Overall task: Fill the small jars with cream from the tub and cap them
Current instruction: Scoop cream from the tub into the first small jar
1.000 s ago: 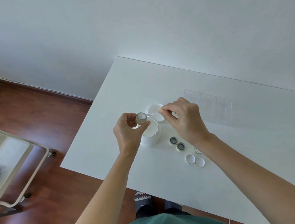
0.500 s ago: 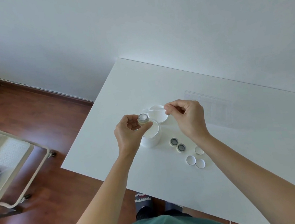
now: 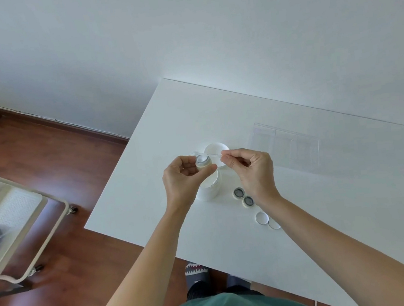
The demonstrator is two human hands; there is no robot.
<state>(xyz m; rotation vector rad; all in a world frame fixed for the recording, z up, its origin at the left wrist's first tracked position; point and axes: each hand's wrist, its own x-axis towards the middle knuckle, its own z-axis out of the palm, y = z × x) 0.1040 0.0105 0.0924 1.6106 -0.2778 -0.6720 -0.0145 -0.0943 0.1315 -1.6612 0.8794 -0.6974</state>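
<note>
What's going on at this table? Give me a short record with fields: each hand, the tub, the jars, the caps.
left hand: holds a small jar above the tub
right hand: pinches a thin spatula, tip at the held jar's mouth
tub: open, on the table
tub lid: lying behind the tub
other jars: two, uncapped
caps: loose near the right wrist, two showing

right hand [image 3: 251, 169] | drew back right | spatula [image 3: 213, 154] tip now at jar [image 3: 202, 161]
</note>
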